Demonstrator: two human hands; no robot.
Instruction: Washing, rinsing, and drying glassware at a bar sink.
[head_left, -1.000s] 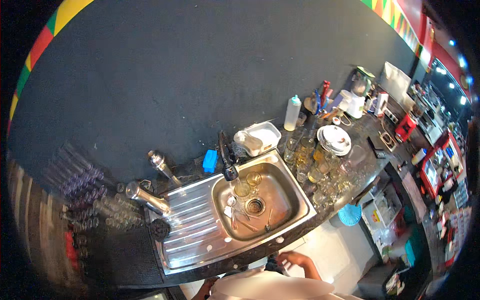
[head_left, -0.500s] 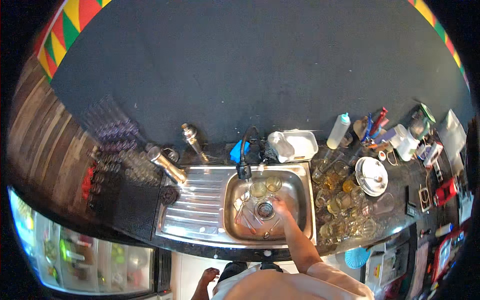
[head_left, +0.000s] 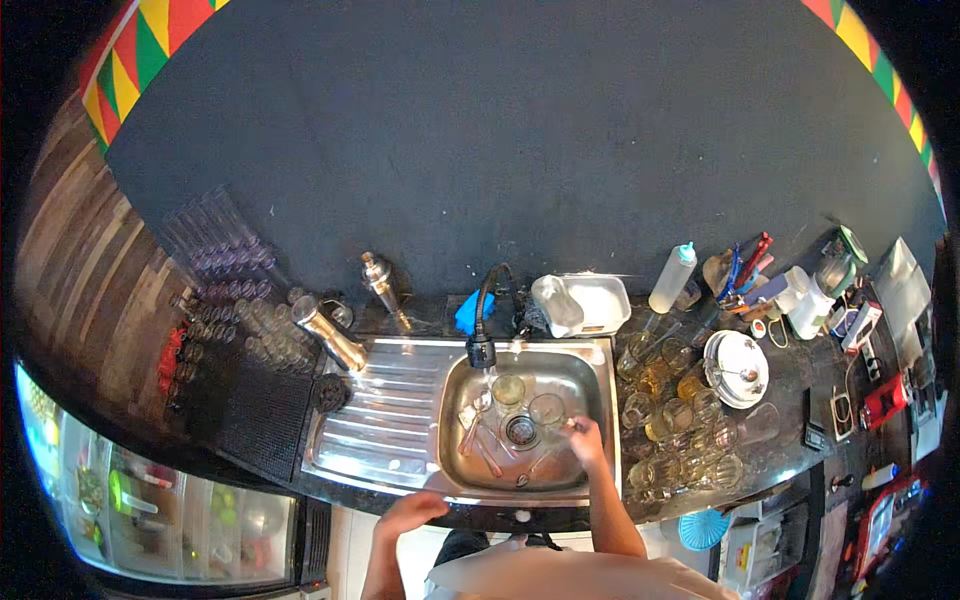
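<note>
My right hand is closed at the side of a clear drinking glass, holding it over the right part of the steel sink. A second glass stands in the sink below the black faucet head. Several spoons lie on the sink bottom around the drain. My left hand hovers by the counter's front edge, below the ribbed drainboard; its fingers are stretched out and nothing shows in them.
Many used glasses crowd the counter right of the sink, beside stacked white lids or plates. Behind the sink are a white plastic tub and blue cloth. Metal shakers and a black scrubber sit at the left.
My right hand has drawn back toward the right, and one glass has moved nearer me with it. My left hand has risen from beside my body to the counter edge.
</note>
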